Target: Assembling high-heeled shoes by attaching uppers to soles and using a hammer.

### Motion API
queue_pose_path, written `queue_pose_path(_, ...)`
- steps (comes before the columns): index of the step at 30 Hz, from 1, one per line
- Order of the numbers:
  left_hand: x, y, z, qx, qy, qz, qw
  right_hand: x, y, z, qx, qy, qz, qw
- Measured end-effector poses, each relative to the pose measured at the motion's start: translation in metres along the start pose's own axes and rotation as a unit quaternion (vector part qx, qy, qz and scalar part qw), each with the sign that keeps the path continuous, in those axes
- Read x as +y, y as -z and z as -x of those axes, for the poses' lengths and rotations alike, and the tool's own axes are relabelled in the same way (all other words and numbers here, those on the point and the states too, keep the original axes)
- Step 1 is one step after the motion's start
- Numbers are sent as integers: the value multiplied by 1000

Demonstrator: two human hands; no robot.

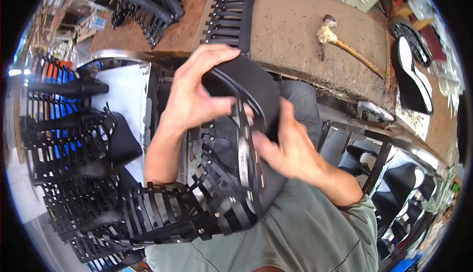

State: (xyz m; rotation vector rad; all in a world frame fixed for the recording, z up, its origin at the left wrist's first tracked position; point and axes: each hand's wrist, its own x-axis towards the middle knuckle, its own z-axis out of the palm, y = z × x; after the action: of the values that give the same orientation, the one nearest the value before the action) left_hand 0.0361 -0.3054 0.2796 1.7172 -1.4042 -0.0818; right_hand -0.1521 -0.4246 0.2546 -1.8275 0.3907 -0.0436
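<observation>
Between my hands is a black tall strappy wedge boot (253, 87), its thick wedge sole turned up and away from me. Its open shaft of studded straps hangs over my lap toward the lower left. My left hand (194, 92) grips the left edge of the sole, fingers over the top and thumb on the inner side. On the right side, my right hand (290, 146) clasps the wedge, with the thumb pressed near the strap edge. Slight blur covers the right fingertips, and part of the strapwork is hidden behind the sole.
A worn workbench (290, 31) runs across the far side, with a hammer (354, 55) on it. More strappy uppers (148, 6) lie at the back left. A rack of similar boots (74, 144) stands left; black wedge soles (411, 80) sit right, above a rack (340, 139).
</observation>
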Motion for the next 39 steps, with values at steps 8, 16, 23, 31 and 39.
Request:
queue_pose_path(8,-100,-9,48,-29,318,303,898,72,-63,-63,-98,-145,-516,839)
queue_pose_path(16,-15,-56,71,-105,218,702,670,48,-32,-5,-256,52,-547,796)
queue_pose_path(23,18,-38,90,-95,278,647,703,51,58,16,35,222,-190,956)
queue_pose_path(31,36,-42,112,-108,179,481,852,-29,52,3,24,387,246,888)
queue_pose_path(39,33,-60,126,-1,214,343,915,-25,35,-10,76,343,254,901)
